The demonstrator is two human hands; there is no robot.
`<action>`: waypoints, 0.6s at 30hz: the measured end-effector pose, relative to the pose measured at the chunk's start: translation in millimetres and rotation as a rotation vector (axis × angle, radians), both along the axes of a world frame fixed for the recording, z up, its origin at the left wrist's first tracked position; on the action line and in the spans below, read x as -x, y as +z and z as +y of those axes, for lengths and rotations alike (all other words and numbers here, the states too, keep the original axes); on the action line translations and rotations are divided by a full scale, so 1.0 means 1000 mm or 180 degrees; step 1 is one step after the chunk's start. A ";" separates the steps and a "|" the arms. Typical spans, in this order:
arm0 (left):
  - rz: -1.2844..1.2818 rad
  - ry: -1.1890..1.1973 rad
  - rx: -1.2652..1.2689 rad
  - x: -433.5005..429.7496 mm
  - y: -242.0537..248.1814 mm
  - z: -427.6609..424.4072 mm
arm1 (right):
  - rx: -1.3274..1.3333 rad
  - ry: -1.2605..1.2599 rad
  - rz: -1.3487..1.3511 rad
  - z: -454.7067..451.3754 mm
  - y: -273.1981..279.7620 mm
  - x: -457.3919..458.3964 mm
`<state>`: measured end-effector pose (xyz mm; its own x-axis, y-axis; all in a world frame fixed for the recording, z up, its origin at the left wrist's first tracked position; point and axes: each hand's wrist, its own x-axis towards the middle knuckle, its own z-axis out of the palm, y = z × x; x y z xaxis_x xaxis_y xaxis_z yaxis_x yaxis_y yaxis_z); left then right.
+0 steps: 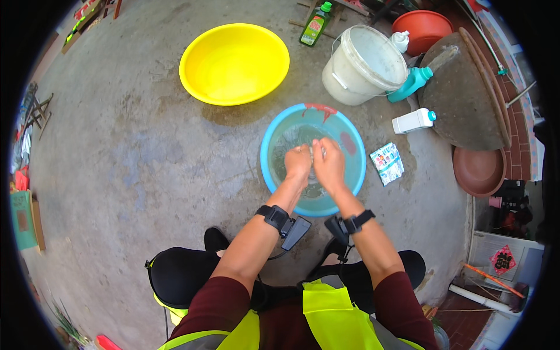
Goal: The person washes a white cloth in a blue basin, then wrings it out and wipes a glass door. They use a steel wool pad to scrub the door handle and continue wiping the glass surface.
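Note:
A light blue plastic basin [264,153] holding cloudy water stands on the floor before me. Both fists meet over the water. My left hand [298,164] is closed, knuckles up, against my right hand [329,165]. Between them they grip a wet, pale, cloth-like piece [312,154]; the fingers hide most of it, so its kind is unclear. Water seems to run down beneath the hands. Red markings [321,109] show on the basin's far rim and inner wall.
Beyond are a yellow basin [234,99], a green bottle [315,26] and a white bucket [345,83]. On the right lie a printed packet [387,163], a white bottle [411,121] and a teal bottle [409,85], near a large brown vessel [459,96]. The concrete floor [131,175] has damp patches.

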<state>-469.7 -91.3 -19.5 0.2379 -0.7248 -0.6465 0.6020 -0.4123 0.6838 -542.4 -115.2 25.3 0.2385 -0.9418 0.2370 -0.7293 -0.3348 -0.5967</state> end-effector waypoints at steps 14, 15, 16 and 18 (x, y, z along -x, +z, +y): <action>0.0114 0.0054 0.0317 0.001 -0.010 0.000 | -0.0421 -0.0073 0.0337 -0.003 0.004 -0.001; -0.0121 -0.0005 0.0223 0.004 -0.011 -0.001 | -0.0348 -0.0299 0.0366 -0.005 0.005 -0.002; -0.0205 -0.0285 0.0038 0.004 -0.013 -0.002 | -0.0652 -0.0322 0.0463 -0.004 0.006 -0.003; -0.0412 0.0040 0.0068 0.002 -0.015 -0.004 | -0.0452 -0.0409 0.0316 -0.001 0.007 -0.005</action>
<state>-472.0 -95.0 -34.3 0.3274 -0.7345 -0.5944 0.5132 -0.3899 0.7646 -537.5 -116.1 32.0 0.1299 -0.9882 0.0811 -0.8180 -0.1530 -0.5544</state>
